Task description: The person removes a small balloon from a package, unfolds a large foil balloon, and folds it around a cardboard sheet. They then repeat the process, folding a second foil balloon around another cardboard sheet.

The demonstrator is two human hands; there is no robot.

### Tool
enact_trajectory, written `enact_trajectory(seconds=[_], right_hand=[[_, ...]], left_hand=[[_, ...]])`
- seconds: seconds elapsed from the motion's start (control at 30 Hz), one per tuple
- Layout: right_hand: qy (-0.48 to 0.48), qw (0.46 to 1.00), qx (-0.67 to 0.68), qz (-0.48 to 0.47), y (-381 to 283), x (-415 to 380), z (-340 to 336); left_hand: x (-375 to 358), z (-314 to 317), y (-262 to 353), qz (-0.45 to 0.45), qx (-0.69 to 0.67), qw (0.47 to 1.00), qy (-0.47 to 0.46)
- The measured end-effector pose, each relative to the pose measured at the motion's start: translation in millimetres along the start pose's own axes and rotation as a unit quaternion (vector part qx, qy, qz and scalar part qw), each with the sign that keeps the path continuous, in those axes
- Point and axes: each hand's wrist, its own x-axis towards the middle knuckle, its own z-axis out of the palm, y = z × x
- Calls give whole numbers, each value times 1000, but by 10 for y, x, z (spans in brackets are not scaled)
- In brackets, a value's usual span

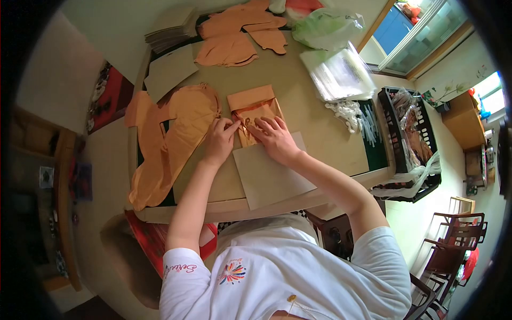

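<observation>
A folded orange garment (252,97) lies on the table in front of me, its upper part a smooth flat band and its lower part creased and shiny. Beneath its lower end, and reaching toward me, is a grey cardboard sheet (272,176). My left hand (221,138) is at the garment's left edge, thumb and fingertips closed together on the fabric there. Across the lower right part rests my right hand (277,140), its fingers spread and slightly bent over the cloth. Some of the fabric is hidden under the fingers.
Unfolded orange garments lie at left (184,122) and at the back (226,37). A stack of cardboard (172,28) stands back left. Right of me are clear plastic bags (341,74), white clips or ties (348,114), clear strips (369,125) and a black crate (392,136) of bagged items.
</observation>
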Motion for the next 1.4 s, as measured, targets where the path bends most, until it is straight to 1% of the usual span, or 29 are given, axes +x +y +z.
enact_trajectory(seconds=[0.1,0.2,0.3,0.4,0.5,0.6,0.7,0.8,0.9,1.0,1.1,1.2,1.3,1.4], right_hand=[[5,1000,1,-2,-4,-5,0],[-2,1000,-4,-5,-10,-1,-24],[-4,1000,-8,-6,-11,3,-27],[-5,1000,-10,-6,-4,-6,-22],[-9,1000,-11,-7,-8,-3,-16],[-5,1000,-17,-5,20,-4,27],[-9,1000,-16,-4,3,-7,8],[-16,1000,-21,-4,-7,4,-24],[-9,1000,-13,-5,8,-4,8],[-4,1000,-8,-5,1,-11,-1],[0,1000,-4,-8,4,-3,-6],[0,1000,-9,-7,10,-6,5],[-3,1000,-8,-6,5,-5,3],[-3,1000,-5,-6,12,-9,17]], left_hand=[[3,-23,36,25,11,1000,8],[-5,-30,27,50,36,998,-15],[29,-25,36,53,55,997,-15],[158,-87,18,45,28,998,20],[268,-67,-134,51,-25,997,-46],[377,-74,-224,51,-52,993,-89],[455,-49,-255,23,-52,991,-121],[510,-60,-245,22,-37,988,-151],[517,-81,-176,10,-45,992,-116],[434,-110,-164,15,-31,991,-129],[386,-153,-106,-1,-63,993,-102],[393,-135,-168,20,-58,993,-103],[470,-105,-222,14,-63,988,-139],[509,-104,-172,-30,-70,988,-136]])
